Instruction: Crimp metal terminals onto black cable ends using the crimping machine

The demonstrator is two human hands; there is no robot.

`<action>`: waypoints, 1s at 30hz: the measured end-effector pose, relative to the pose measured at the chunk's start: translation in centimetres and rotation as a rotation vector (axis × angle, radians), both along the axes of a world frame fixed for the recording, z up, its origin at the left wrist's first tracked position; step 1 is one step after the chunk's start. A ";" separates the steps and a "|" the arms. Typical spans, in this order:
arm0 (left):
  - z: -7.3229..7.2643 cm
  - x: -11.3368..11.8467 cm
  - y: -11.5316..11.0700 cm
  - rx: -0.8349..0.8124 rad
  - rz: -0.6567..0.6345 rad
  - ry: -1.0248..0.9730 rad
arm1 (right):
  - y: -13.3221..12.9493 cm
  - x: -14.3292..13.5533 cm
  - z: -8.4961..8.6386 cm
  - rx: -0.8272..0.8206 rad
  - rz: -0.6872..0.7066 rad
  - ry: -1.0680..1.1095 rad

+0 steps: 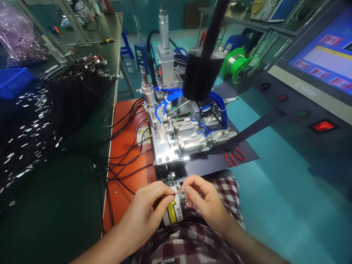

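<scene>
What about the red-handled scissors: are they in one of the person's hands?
No, the red-handled scissors lie on the dark plate beside the machine, apart from the left hand and the right hand.

Floor: glossy teal-painted floor point(286, 205), stretching rightward and reflecting soft pale light. Wall: dark teal wall point(148, 14), closing off the far end. Bench: long dark-green-topped workbench point(110, 25), running along the left side. Stools: two blue plastic stools point(142, 55), standing beyond the bench's edge. Table: metal-legged grey table point(205, 10), standing farther back. Beneath it: small red seat point(202, 37), showing partly.
</scene>
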State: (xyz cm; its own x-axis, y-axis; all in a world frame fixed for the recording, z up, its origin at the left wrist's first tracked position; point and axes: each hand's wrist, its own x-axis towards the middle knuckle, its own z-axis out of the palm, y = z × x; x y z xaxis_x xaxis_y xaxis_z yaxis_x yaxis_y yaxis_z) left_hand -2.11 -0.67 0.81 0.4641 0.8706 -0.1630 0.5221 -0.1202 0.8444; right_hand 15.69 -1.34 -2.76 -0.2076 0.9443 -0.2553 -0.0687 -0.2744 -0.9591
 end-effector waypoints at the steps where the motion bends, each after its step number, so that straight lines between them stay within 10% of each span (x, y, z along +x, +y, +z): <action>1: 0.0 0.1 -0.1 -0.005 0.015 0.006 | 0.1 0.1 0.0 -0.009 -0.018 0.025; 17: -0.9 0.7 -0.1 0.033 0.212 0.008 | 0.4 -1.1 0.5 -0.077 -0.026 0.086; 30: -0.5 0.5 1.0 -0.389 0.262 -0.308 | 0.2 -1.7 -0.7 -0.017 -0.042 0.095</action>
